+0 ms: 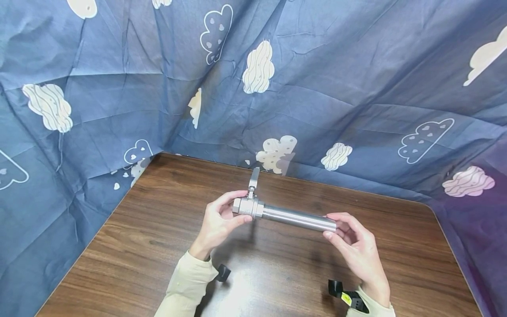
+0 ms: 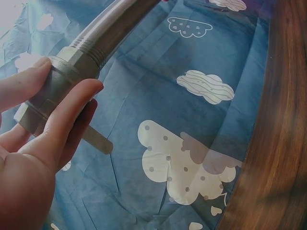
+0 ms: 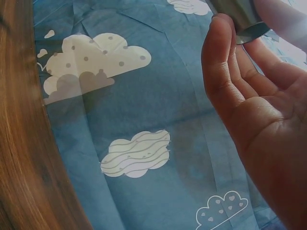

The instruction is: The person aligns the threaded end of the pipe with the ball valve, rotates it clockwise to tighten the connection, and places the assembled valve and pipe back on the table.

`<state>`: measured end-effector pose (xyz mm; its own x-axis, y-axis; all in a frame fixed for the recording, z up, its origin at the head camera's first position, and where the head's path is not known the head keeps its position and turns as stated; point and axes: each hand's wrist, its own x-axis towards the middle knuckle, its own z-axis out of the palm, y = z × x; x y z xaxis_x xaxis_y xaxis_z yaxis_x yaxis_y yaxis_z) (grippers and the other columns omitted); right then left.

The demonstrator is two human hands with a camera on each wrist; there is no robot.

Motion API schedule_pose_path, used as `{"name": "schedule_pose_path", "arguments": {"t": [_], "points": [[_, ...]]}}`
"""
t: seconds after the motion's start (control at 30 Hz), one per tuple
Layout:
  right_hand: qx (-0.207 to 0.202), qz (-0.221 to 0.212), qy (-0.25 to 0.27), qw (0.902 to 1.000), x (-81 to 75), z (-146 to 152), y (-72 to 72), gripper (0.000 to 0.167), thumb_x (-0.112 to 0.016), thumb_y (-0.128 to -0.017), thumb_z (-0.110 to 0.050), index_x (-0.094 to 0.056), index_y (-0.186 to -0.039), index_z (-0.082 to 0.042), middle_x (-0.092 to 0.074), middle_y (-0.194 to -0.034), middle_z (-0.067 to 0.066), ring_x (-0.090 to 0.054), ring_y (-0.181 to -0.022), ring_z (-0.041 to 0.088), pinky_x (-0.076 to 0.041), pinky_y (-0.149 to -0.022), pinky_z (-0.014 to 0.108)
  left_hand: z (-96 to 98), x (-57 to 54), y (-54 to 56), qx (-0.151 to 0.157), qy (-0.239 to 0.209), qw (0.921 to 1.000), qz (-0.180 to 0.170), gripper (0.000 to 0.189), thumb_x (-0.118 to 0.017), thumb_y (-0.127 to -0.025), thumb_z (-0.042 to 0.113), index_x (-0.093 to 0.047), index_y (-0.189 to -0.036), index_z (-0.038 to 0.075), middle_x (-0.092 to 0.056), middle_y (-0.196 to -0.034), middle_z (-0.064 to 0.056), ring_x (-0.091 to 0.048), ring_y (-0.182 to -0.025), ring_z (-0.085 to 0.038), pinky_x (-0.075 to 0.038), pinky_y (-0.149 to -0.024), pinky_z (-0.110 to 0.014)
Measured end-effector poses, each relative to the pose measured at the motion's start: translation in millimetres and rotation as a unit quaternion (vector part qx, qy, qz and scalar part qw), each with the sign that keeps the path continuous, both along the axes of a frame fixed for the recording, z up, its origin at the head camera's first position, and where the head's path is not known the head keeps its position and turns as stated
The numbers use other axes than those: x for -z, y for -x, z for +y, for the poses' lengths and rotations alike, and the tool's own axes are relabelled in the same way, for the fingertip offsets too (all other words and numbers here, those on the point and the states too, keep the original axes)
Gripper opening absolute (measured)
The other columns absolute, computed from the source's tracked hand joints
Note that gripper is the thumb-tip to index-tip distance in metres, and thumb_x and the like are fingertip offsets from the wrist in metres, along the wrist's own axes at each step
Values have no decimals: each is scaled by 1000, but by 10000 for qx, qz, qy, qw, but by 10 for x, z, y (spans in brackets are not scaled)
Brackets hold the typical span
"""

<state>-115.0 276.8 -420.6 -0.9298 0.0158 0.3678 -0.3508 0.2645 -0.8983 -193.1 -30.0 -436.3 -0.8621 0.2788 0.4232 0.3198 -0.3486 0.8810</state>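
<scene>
Gleaming under valve [image 1: 247, 206] and pipe [image 1: 298, 218]: woodgrain tabletop [image 1: 283, 259], blue cloud-print cloth [image 1: 313, 99] behind

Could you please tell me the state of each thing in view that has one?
Valve: held raised off the table.
Pipe: threaded end at the valve, some thread showing; tightness unclear.
Lever: pointing out crosswise to the pipe.
Left hand: holding the valve.
Right hand: holding the pipe's far end.
Blue cloth: creased, hanging behind the table.

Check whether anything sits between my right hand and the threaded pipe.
Nothing visible does: your right hand grips the threaded pipe directly at its free end; the other end meets the lever ball valve your left hand holds.
</scene>
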Motion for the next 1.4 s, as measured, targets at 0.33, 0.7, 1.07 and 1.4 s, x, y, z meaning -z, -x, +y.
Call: {"name": "schedule_pose_path", "arguments": {"t": [0.33, 0.7, 1.07, 1.4], "points": [[-239, 245, 44, 9994, 22, 36, 9, 33, -60, -84, 16, -53, -116, 16, -69, -89, -7, -67, -78, 1, -57, -68, 15, 11, -7, 3, 72, -48, 10000, -24, 56, -73, -72, -15, -51, -124, -17, -66, -105, 0, -66, -93, -11, -59, -81, -23], [-548, 594, 536, 9953, 42, 30, 18, 37, -58, -81, 23, -54, -118, 15, -70, -100, 3, -68, -81, 8, -59, -69, 18, 15, -13, 3, 59, -67, 10000, 0, 56, -73, -72, -14, -51, -124, -17, -66, -107, -1, -66, -95, -11, -59, -82, -24], [-1181, 1152, 1010, 9811, 50, 18, 56, 55, -59, -66, 37, -47, -117, 23, -57, -124, 21, -66, -104, 17, -57, -86, 23, 6, -6, -1, -4, -14, 10000, -37, 56, -73, -72, -15, -52, -123, -16, -66, -106, -6, -66, -94, -12, -60, -81, -24], [-1018, 1059, 995, 9841, 39, 8, 35, 52, -57, -66, 38, -50, -114, 22, -58, -122, 17, -66, -102, 15, -58, -84, 22, -1, -4, -10, -10, 4, 10000, -63, 57, -75, -72, -12, -53, -124, -14, -66, -107, -11, -66, -93, -13, -60, -80, -25]]}}
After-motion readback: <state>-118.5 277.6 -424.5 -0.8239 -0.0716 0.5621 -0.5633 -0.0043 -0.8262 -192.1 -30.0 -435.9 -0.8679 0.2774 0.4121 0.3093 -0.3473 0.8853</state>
